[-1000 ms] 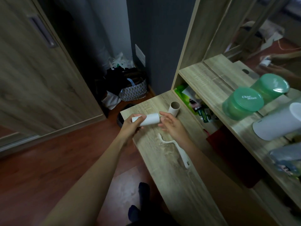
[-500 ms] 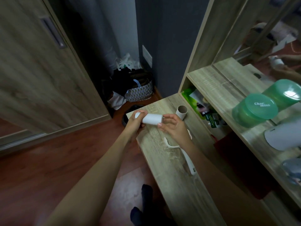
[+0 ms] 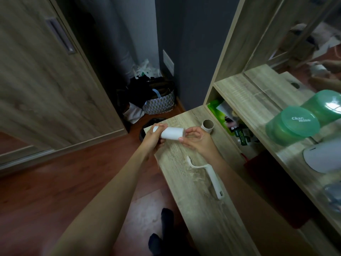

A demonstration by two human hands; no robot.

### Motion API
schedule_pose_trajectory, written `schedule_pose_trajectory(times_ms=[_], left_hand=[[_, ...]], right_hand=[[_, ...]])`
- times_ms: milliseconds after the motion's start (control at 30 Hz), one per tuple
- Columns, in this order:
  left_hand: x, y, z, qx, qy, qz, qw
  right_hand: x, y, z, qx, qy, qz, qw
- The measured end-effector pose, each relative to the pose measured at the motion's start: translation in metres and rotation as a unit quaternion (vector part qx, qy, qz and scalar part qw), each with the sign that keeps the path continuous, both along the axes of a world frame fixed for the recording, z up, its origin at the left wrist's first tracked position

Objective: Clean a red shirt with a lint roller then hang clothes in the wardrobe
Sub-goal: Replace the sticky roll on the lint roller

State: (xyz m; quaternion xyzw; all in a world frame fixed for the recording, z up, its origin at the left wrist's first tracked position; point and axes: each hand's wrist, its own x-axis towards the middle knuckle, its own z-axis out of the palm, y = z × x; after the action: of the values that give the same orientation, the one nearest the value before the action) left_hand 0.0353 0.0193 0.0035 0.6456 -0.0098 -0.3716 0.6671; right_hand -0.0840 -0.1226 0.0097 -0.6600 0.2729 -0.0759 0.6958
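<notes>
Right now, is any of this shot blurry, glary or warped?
Head view: dim, soft light; wardrobe door smeared by blur; wide-angle bends the desk edges; glare patch on the green lid; white roll and both hands fairly sharp.

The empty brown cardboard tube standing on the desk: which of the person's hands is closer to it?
Right. The right hand is just beside the cardboard tube, not touching it. The left hand is farther off, at the other end of the white roll both hands hold.
</notes>
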Motion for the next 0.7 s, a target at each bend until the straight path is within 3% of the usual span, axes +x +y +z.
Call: schedule_pose_trajectory(times_ms=[267, 500, 700], left_hand=[[-0.001, 0.001, -0.002, 0.014, -0.012, -0.045, 0.999], [-0.004, -0.002, -0.012, 0.017, -0.02, -0.009, 1.0], [-0.005, 0.005, -0.025, 0.045, -0.029, 0.035, 0.998]], right_hand=[[-0.004, -0.01, 0.011, 0.069, 0.01, 0.083, 0.994], [-0.008, -0.01, 0.004, 0.044, -0.002, 0.027, 0.999], [-0.014, -0.012, -0.008, 0.078, 0.004, -0.063, 0.995]])
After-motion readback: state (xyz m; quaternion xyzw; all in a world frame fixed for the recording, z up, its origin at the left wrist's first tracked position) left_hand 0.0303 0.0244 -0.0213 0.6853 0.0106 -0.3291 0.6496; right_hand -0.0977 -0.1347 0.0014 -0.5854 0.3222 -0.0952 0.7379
